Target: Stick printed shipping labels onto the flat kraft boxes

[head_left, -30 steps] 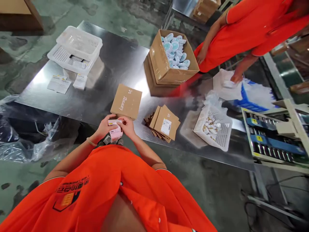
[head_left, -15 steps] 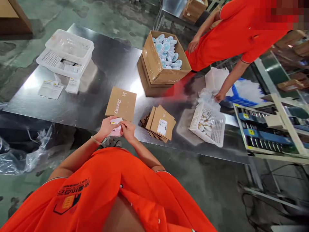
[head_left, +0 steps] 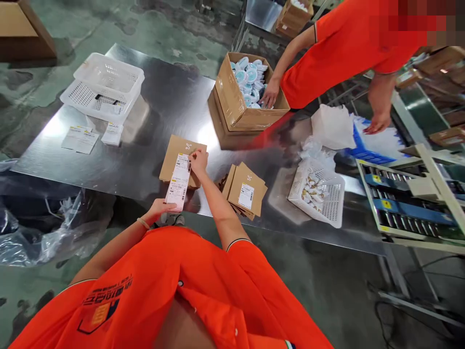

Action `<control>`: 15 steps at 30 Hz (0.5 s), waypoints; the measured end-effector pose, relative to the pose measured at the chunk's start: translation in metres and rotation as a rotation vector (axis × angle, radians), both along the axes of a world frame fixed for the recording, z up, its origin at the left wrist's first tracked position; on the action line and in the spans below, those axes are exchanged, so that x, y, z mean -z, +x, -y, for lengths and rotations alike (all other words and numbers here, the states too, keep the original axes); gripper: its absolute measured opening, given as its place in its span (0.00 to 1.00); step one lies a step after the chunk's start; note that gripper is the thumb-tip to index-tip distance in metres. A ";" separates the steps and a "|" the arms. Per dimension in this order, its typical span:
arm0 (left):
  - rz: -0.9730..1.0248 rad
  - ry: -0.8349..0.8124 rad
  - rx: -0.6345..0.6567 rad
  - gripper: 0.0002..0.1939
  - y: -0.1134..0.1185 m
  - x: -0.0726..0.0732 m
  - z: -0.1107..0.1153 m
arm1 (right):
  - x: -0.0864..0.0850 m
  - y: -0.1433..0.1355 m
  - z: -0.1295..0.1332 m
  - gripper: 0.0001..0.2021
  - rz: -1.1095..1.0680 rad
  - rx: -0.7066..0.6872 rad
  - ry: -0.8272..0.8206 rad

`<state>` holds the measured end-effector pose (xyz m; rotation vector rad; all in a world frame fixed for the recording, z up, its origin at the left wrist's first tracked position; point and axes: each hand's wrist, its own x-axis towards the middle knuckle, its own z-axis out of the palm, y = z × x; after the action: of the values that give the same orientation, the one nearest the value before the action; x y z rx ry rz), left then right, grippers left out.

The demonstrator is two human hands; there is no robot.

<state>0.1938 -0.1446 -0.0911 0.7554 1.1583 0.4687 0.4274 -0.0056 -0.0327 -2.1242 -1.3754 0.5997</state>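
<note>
A long strip of printed white shipping labels (head_left: 178, 179) stretches over a flat brown cardboard mailer (head_left: 170, 154) at the table's front edge. My left hand (head_left: 162, 207) is closed on the strip's lower end, just off the table. At the upper right corner, my right hand (head_left: 198, 162) pinches the strip above the mailer; whether the label touches the cardboard I cannot tell. To the right lies a fanned stack of brown mailers (head_left: 236, 186), its top one bearing a white label (head_left: 246, 195).
White plastic baskets (head_left: 109, 72) and loose label sheets (head_left: 80, 139) lie left. A carton of round light-blue packs (head_left: 232, 104) stands behind. A co-worker's hand (head_left: 269, 93) reaches into it. At right are a white basket of small items (head_left: 336, 194) and a blue tray (head_left: 376, 151).
My right hand has moved up and right, drawing the label strip out over the mailer. My left hand is slightly lower. The co-worker's hands have shifted to the carton and above the blue tray.
</note>
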 end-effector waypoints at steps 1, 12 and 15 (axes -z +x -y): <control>-0.005 0.002 0.025 0.33 -0.006 0.006 0.004 | 0.000 -0.002 -0.001 0.10 0.032 0.003 -0.027; -0.241 0.510 0.003 0.16 -0.044 -0.019 -0.022 | 0.018 -0.061 0.035 0.41 0.260 -0.459 -0.021; -0.283 0.556 -0.078 0.24 -0.021 -0.035 -0.059 | 0.014 -0.032 0.030 0.41 0.272 -0.219 -0.124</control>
<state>0.1733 -0.0856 -0.0564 1.2907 1.3395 0.7842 0.3955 -0.0358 -0.0470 -2.2337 -1.7784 0.5032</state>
